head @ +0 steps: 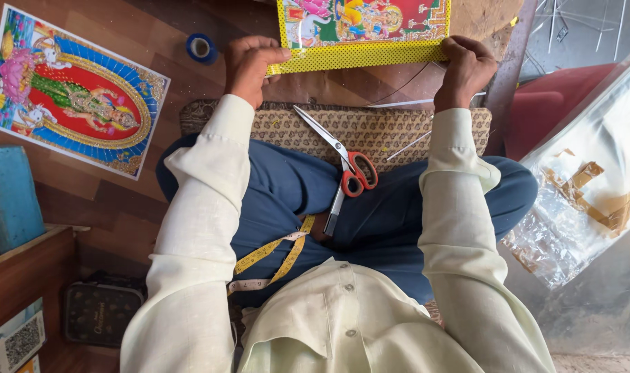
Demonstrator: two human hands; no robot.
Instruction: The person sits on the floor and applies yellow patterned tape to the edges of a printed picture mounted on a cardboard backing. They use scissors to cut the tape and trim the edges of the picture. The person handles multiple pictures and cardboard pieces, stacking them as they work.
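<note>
A colourful picture in a yellow dotted frame [360,55] lies on the wooden floor ahead of my knees. My left hand [249,62] grips its near left corner and my right hand [467,65] grips its near right corner. A thin clear sheet edge [425,102] shows just below the frame. Red-handled scissors [346,169] rest on my lap and a patterned cushion [377,128], blades pointing up-left. A yellow measuring tape [277,252] hangs over my thigh.
Another unframed colourful print [76,93] lies at left on the floor, with a blue tape roll [201,48] beside it. A blue block [11,197] and wooden box [24,276] sit at lower left. Crumpled clear plastic with brown tape [584,200] lies at right.
</note>
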